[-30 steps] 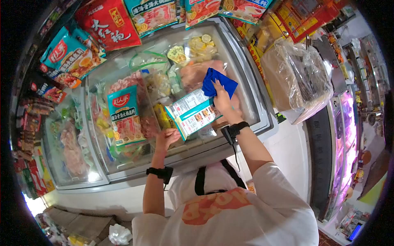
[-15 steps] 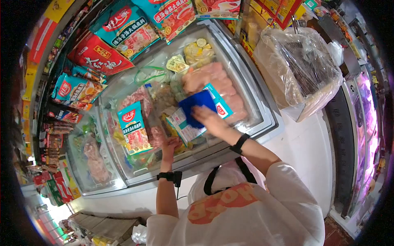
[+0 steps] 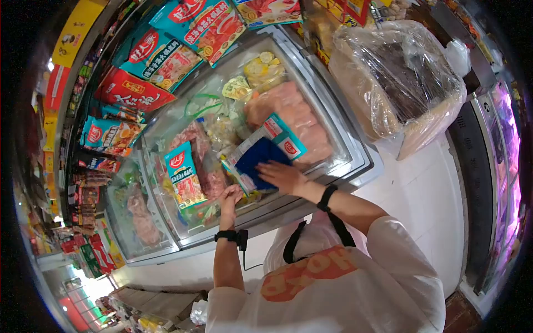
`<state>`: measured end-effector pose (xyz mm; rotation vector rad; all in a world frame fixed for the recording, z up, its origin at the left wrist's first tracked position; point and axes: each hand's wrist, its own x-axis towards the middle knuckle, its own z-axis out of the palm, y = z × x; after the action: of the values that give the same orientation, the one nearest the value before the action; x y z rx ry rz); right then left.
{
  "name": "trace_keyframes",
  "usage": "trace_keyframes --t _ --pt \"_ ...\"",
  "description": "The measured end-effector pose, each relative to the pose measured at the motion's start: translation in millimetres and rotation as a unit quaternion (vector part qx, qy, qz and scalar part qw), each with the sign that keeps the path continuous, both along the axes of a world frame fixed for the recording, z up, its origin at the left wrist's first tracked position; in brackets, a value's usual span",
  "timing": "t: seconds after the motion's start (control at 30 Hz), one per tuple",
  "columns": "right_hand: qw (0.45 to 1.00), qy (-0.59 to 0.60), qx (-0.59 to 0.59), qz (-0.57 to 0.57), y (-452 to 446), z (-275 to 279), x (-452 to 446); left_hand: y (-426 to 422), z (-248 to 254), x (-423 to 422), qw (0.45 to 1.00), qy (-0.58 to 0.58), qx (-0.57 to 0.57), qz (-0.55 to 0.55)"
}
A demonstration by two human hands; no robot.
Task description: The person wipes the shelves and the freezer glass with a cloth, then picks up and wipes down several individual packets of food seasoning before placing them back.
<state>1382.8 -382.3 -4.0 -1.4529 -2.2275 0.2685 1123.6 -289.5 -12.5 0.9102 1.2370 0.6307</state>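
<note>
A blue cloth (image 3: 261, 158) lies over the middle of a white and teal packet (image 3: 283, 137), which rests back side up on the glass top of a freezer (image 3: 277, 213). My right hand (image 3: 280, 176) presses flat on the cloth, its fingers stretched out. At the packet's lower left corner, my left hand (image 3: 231, 195) is closed with its fingers pinching the edge. To the left, a second teal packet (image 3: 184, 175) lies face up on the glass. Meat and bagged food show beneath the glass.
Teal packets (image 3: 208, 28) and a red packet (image 3: 133, 91) line the freezer's far side. A box wrapped in clear plastic (image 3: 383, 111) stands at the right, beside the freezer. Shelves of goods are at the left.
The cloth and my right hand have moved left and down across the packet, and the right fingers have spread flat. My left hand stays at the packet's corner. The view has shifted.
</note>
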Motion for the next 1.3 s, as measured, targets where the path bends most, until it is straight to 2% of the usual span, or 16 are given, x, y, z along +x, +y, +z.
trace_keyframes --t 0.07,0.1,0.13,0.17,0.23,0.3,0.4,0.5,0.57,0.6,0.63,0.7,0.77,0.83,1.17,1.3 --pt "0.999 -0.038 -0.014 -0.019 -12 -5 31 1 -5 2 1.0 0.016 -0.003 0.002" --pt "0.97 0.223 -0.055 -0.077 -18 -15 40 3 -10 -3 1.0 -0.008 0.006 -0.017" --pt "0.869 0.469 -0.09 -0.127 -24 -22 49 4 -17 -9 0.999 -0.032 0.016 -0.034" --pt "0.871 0.468 -0.085 -0.126 -31 -17 60 5 -20 -11 0.999 -0.033 0.022 -0.035" --pt "0.973 0.098 -0.025 -0.207 -46 -7 79 6 -21 -10 0.998 -0.029 0.029 -0.047" --pt "0.973 0.104 -0.004 -0.206 -55 -1 83 5 -19 -3 0.996 -0.017 0.058 -0.064" --pt "0.979 0.086 -0.007 -0.183 -72 -1 87 3 -16 16 0.991 0.116 0.012 0.059" --pt "0.984 0.075 -0.033 -0.161 -88 6 97 15 -47 11 0.968 0.17 0.183 0.039" --pt "0.978 0.063 -0.075 -0.185 -99 6 108 7 -11 41 0.9 0.146 0.411 0.028" --pt "0.973 0.063 -0.083 -0.206 -106 11 113 0 20 53 0.829 0.321 0.457 -0.029" --pt "0.974 0.063 -0.081 -0.204 -114 15 117 -7 40 66 0.828 0.321 0.458 -0.027" --pt "0.961 0.084 -0.084 -0.249 -128 19 122 -25 67 96 0.734 0.331 0.559 -0.198" --pt "0.962 0.087 -0.079 -0.245 -137 23 121 -46 83 127 0.68 0.363 0.551 -0.319" --pt "0.96 0.083 -0.084 -0.254 -144 33 120 -48 68 149 0.63 0.284 0.615 -0.379" --pt "0.958 0.102 -0.071 -0.258 -141 30 116 -51 29 233 0.453 0.39 0.724 -0.343" --pt "0.957 0.103 -0.079 -0.261 -140 33 116 -53 61 220 0.467 0.364 0.739 -0.321"
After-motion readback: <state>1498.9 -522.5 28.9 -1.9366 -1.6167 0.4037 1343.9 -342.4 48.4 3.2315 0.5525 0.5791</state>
